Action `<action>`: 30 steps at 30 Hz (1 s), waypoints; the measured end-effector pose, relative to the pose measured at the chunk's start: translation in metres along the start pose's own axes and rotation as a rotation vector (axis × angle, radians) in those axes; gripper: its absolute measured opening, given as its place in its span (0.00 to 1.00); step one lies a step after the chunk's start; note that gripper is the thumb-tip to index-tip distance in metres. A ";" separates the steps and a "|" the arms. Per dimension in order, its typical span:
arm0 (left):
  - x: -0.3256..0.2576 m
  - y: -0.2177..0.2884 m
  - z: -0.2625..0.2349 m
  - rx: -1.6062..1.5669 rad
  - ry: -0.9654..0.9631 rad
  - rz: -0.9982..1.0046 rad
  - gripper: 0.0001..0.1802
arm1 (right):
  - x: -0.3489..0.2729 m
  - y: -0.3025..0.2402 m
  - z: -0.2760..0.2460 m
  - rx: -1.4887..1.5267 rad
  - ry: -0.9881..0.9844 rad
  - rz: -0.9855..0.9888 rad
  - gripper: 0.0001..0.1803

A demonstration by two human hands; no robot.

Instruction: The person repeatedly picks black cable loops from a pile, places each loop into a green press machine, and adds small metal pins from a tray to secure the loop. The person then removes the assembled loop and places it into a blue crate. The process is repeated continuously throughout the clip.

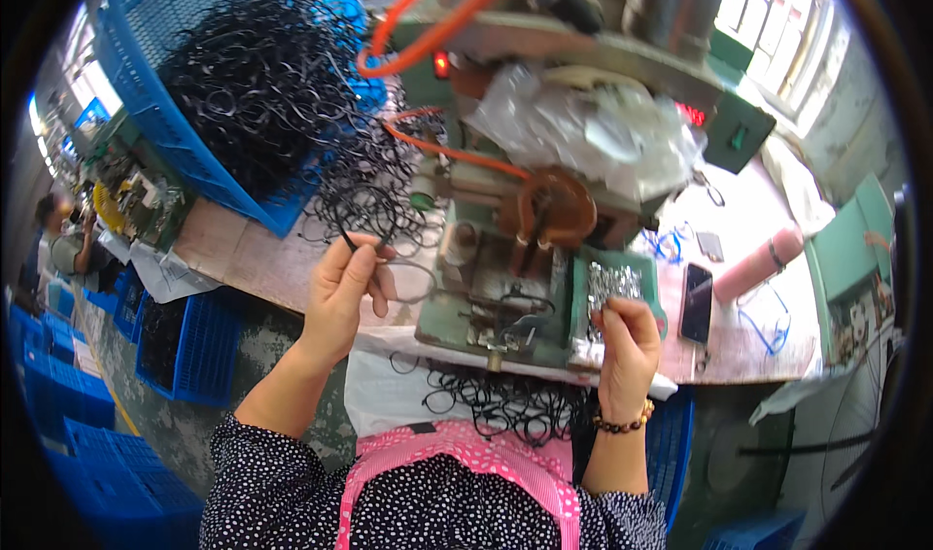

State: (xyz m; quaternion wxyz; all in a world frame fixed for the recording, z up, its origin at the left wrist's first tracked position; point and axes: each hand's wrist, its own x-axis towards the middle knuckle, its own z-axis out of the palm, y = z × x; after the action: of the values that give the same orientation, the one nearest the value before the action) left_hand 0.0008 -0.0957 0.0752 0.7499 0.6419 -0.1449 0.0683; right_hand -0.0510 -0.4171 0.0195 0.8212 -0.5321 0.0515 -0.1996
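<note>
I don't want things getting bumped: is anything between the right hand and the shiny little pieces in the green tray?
Nothing visible is. The right hand is at the green tray, its fingertips beside the shiny little pieces. I can't tell if they touch.

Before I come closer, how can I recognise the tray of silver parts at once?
Find the large machine in the middle of the table. Right of its base, by the right hand, is a small green tray. Unlike the black phone farther right, it holds shiny silver pieces.
</note>
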 end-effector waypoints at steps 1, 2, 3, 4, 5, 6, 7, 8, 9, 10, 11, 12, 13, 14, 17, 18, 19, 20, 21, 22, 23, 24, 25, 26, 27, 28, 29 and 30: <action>0.000 0.002 0.006 -0.028 -0.010 0.037 0.12 | 0.000 -0.003 0.007 0.021 0.002 0.010 0.08; 0.000 0.003 0.010 -0.018 -0.022 0.044 0.12 | -0.001 -0.006 0.012 0.040 -0.001 0.021 0.07; 0.000 0.006 0.014 -0.023 -0.028 0.067 0.12 | -0.001 -0.010 0.018 0.027 -0.040 0.019 0.08; 0.000 0.008 0.017 -0.038 -0.022 0.091 0.12 | -0.002 -0.013 0.023 0.005 -0.066 -0.017 0.08; 0.001 0.011 0.020 -0.058 -0.037 0.102 0.13 | -0.002 -0.014 0.029 0.000 -0.104 -0.062 0.08; 0.001 0.014 0.022 -0.050 -0.057 0.099 0.13 | -0.002 -0.015 0.033 -0.004 -0.144 -0.106 0.09; 0.002 0.017 0.025 -0.057 -0.070 0.096 0.13 | -0.001 -0.016 0.037 -0.029 -0.159 -0.109 0.10; 0.003 0.020 0.028 -0.078 -0.085 0.105 0.13 | 0.001 -0.015 0.042 -0.063 -0.179 -0.148 0.09; 0.004 0.023 0.032 -0.059 -0.067 0.115 0.13 | 0.002 -0.013 0.047 -0.100 -0.192 -0.182 0.09; 0.005 0.025 0.037 -0.054 -0.049 0.132 0.13 | 0.003 -0.010 0.052 -0.135 -0.204 -0.224 0.09; 0.007 0.026 0.041 -0.075 -0.034 0.153 0.13 | 0.003 -0.006 0.057 -0.186 -0.203 -0.244 0.08; 0.009 0.027 0.046 -0.056 -0.018 0.157 0.13 | 0.003 -0.002 0.062 -0.273 -0.230 -0.304 0.08; 0.013 0.028 0.049 -0.063 -0.003 0.162 0.12 | 0.003 0.002 0.068 -0.304 -0.215 -0.292 0.10; 0.017 0.028 0.052 -0.091 0.007 0.176 0.12 | 0.003 0.006 0.074 -0.359 -0.195 -0.308 0.11; 0.033 0.025 0.058 -0.054 -0.006 0.272 0.12 | 0.003 0.012 0.087 -0.242 -0.198 -0.229 0.23; 0.036 0.024 0.058 -0.061 -0.011 0.301 0.12 | 0.003 0.012 0.090 -0.200 -0.200 -0.201 0.25; 0.037 0.023 0.060 -0.086 -0.008 0.310 0.13 | 0.002 0.010 0.092 -0.161 -0.226 -0.159 0.28; 0.036 0.023 0.060 -0.080 0.024 0.282 0.12 | 0.003 0.009 0.094 -0.113 -0.221 -0.135 0.28; 0.033 0.023 0.061 -0.094 0.037 0.270 0.11 | 0.004 0.008 0.095 -0.068 -0.222 -0.117 0.28; 0.031 0.023 0.062 -0.109 0.050 0.260 0.11 | 0.004 0.008 0.096 -0.022 -0.226 -0.099 0.28; 0.026 0.024 0.063 -0.044 0.023 0.261 0.10 | 0.005 0.007 0.096 -0.044 -0.239 -0.108 0.29; 0.018 0.025 0.065 0.021 -0.005 0.261 0.10 | 0.006 0.007 0.096 -0.065 -0.253 -0.117 0.29; 0.011 0.026 0.068 0.085 -0.035 0.257 0.09 | 0.006 0.007 0.093 -0.095 -0.266 -0.124 0.29; 0.007 0.026 0.071 0.128 -0.098 0.235 0.09 | 0.007 0.006 0.091 -0.140 -0.261 -0.169 0.28; 0.004 0.024 0.075 0.172 -0.160 0.214 0.08 | 0.009 0.006 0.087 -0.192 -0.261 -0.216 0.28; 0.002 0.023 0.080 0.196 -0.225 0.209 0.08 | 0.010 0.005 0.083 -0.252 -0.252 -0.254 0.27; 0.004 0.020 0.084 0.265 -0.244 0.195 0.08 | 0.009 0.002 0.076 -0.281 -0.248 -0.253 0.26; 0.006 0.016 0.088 0.315 -0.268 0.198 0.07 | 0.009 0.001 0.072 -0.189 -0.213 -0.199 0.24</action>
State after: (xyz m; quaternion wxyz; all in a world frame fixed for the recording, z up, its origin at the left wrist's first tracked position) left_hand -0.0091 -0.1799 0.1042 0.6042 0.7369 -0.2932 0.0775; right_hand -0.0212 -0.3585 0.0504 0.7446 -0.6275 -0.0700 -0.2167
